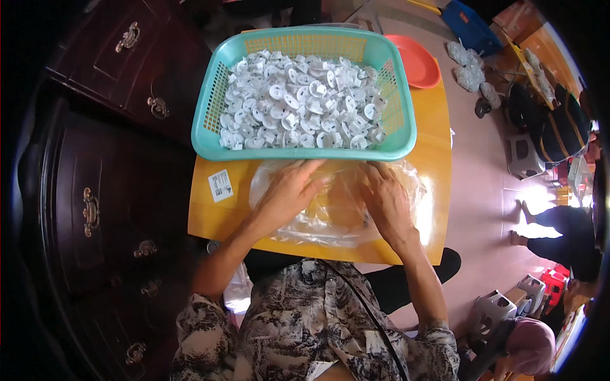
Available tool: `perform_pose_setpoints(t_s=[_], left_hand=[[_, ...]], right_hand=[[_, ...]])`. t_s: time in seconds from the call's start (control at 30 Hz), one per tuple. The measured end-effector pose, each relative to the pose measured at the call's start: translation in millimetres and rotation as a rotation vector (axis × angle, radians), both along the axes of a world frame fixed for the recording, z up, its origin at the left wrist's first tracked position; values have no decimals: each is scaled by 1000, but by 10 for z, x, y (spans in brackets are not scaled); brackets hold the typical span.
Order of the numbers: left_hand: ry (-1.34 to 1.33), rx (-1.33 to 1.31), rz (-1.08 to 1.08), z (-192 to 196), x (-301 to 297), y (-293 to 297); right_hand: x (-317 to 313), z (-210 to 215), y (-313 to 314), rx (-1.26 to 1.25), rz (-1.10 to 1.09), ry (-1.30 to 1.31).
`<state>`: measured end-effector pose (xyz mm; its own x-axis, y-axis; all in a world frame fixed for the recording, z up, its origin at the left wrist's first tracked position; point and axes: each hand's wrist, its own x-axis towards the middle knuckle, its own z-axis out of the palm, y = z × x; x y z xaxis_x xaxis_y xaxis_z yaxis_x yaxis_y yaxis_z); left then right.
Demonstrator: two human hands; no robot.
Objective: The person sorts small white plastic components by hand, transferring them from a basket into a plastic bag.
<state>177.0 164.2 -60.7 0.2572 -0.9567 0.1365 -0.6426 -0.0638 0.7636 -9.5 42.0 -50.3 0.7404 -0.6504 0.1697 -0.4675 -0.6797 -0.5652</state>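
Observation:
A clear plastic bag lies spread and wrinkled on the yellow wooden table. My left hand rests on the bag's left part, thumb and forefinger apart, fingertips near the basket's front rim. On the right side of the bag lies my right hand, its fingers stretched forward and down onto the plastic; the fingertips are partly hidden. Just beyond both hands stands a teal plastic basket with mesh walls. It is heaped with small round white plastic parts.
A white printed label card lies left of the bag. Behind the basket's right corner sits a red plastic dish. A dark wooden drawer cabinet borders the left side. Stools, bags and other people are at the right.

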Motion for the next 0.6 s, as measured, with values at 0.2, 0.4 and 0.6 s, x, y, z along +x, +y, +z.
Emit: perform_pose_setpoints(t_s=[0.2, 0.4, 0.6], left_hand=[[291, 118, -124, 247, 31, 97], [338, 126, -174, 644, 128, 105], [47, -25, -34, 861, 343, -203]], right_hand=[[-75, 397, -3, 136, 106, -1], [200, 704, -154, 132, 27, -108], [780, 471, -584, 0, 133, -168]])
